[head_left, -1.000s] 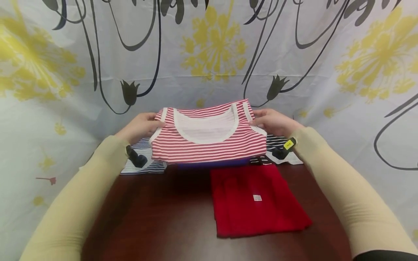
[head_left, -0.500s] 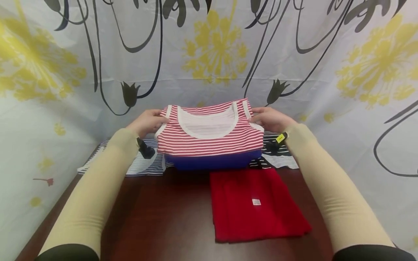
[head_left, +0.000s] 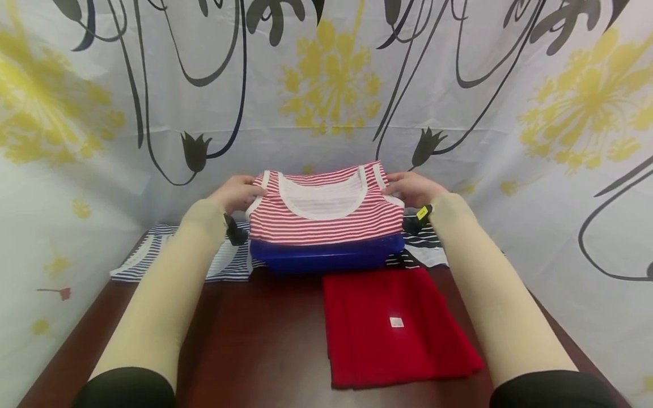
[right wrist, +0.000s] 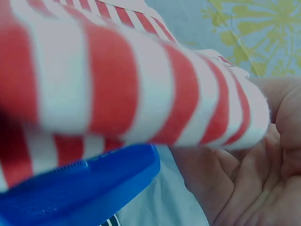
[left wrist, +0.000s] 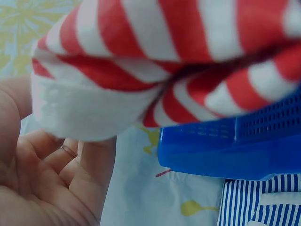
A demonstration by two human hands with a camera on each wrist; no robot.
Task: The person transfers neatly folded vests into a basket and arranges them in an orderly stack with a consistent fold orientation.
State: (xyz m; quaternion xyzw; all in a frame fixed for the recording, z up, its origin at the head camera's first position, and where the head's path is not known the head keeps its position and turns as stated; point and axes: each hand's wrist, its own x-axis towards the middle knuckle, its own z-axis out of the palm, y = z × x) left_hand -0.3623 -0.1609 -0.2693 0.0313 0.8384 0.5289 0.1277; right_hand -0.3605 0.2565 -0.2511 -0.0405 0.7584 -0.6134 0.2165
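A folded red-and-white striped tank top (head_left: 326,229) with white trim is stretched between both hands at the back of the table. My left hand (head_left: 238,194) pinches its left shoulder edge, thumb in front. On the other side my right hand (head_left: 414,188) pinches the right armhole edge. Directly beneath, a blue plastic basket (head_left: 326,258) shows its front wall; the tank top covers its opening in the head view. The left wrist view shows the basket's perforated side (left wrist: 268,120) below the fabric, and the folded layers hang over it.
A folded red garment (head_left: 398,328) with a small white label lies front right on the dark table (head_left: 255,340). Blue-and-white striped clothing (head_left: 229,263) lies left of the basket, black-and-white striped clothing (head_left: 425,241) right of it. A patterned curtain (head_left: 326,85) hangs behind.
The tank top has moved away over the basket and looks smaller, with both hands still gripping it. More of the basket's front wall shows. The red garment stays in place.
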